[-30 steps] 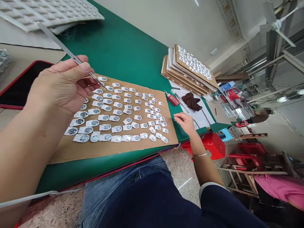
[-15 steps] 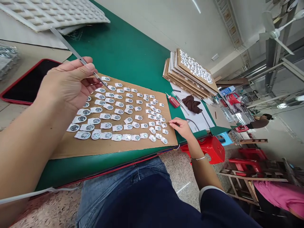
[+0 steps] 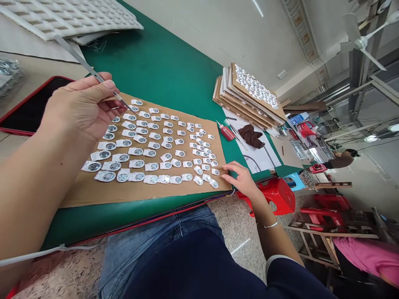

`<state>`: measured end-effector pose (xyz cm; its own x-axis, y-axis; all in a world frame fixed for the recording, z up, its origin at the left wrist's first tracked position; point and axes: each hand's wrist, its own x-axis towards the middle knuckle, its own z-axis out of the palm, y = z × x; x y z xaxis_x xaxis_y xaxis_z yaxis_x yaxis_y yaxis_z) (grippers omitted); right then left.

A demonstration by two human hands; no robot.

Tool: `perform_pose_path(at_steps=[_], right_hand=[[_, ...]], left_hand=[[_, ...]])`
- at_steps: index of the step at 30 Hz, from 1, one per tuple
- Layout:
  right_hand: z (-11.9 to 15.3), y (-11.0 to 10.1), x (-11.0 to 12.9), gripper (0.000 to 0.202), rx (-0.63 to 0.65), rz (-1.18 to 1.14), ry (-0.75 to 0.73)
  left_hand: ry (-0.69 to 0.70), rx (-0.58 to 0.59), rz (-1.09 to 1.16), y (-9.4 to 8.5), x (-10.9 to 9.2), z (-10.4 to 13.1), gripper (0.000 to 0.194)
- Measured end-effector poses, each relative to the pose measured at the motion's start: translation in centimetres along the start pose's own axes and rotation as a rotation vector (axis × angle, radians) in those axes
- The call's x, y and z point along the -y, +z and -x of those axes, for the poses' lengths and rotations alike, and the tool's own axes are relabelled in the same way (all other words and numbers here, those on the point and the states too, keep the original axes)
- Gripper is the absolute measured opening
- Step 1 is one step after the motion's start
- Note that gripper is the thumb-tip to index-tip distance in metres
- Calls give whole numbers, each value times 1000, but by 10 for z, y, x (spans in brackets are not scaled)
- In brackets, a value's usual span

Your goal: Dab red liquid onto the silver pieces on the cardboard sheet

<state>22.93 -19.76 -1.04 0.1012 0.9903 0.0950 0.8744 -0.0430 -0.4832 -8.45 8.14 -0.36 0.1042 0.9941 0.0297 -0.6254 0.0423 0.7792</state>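
Note:
In my left hand are metal tweezers, gripped between thumb and fingers and slanting down so their tips come close to the upper left rows. Below lies a brown cardboard sheet bearing rows of small white tags, each with a round silver piece such as this one. My right hand is at the sheet's right edge, thumb and fingers apart, near the outermost tags. I cannot tell whether its fingertips touch the cardboard. My left hand and forearm cover part of the sheet's left side.
A phone with a red case lies left of the sheet. White lattice foam sits at the back left. To the right are a red bottle, a dark cloth and stacked cardboard sheets. A red stool stands beside the table.
The cardboard sheet has shifted slightly left. My left hand has moved left with the tweezers, and my right hand's fingers have spread apart.

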Motion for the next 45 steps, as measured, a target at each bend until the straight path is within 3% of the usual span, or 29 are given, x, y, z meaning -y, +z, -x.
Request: perform_pose_path(at_steps=[7, 12, 20, 25, 40, 45], right_hand=[[-4, 15, 4, 21, -2, 63, -173], [-8, 16, 1, 21, -15, 59, -186], [11, 15, 25, 32, -37, 153, -208], [15, 24, 29, 21, -44, 208, -249], [13, 16, 17, 20, 38, 125, -211], [8, 3, 9, 26, -37, 119, -208]], left_hand=[[-12, -1, -31, 2, -2, 4, 18], [-42, 23, -32, 2, -4, 5, 16], [3, 13, -41, -1, 2, 0, 16], [9, -2, -46, -1, 2, -1, 15], [59, 80, -192, -11, 8, -5, 32], [22, 83, -287, -8, 2, 0, 33]])
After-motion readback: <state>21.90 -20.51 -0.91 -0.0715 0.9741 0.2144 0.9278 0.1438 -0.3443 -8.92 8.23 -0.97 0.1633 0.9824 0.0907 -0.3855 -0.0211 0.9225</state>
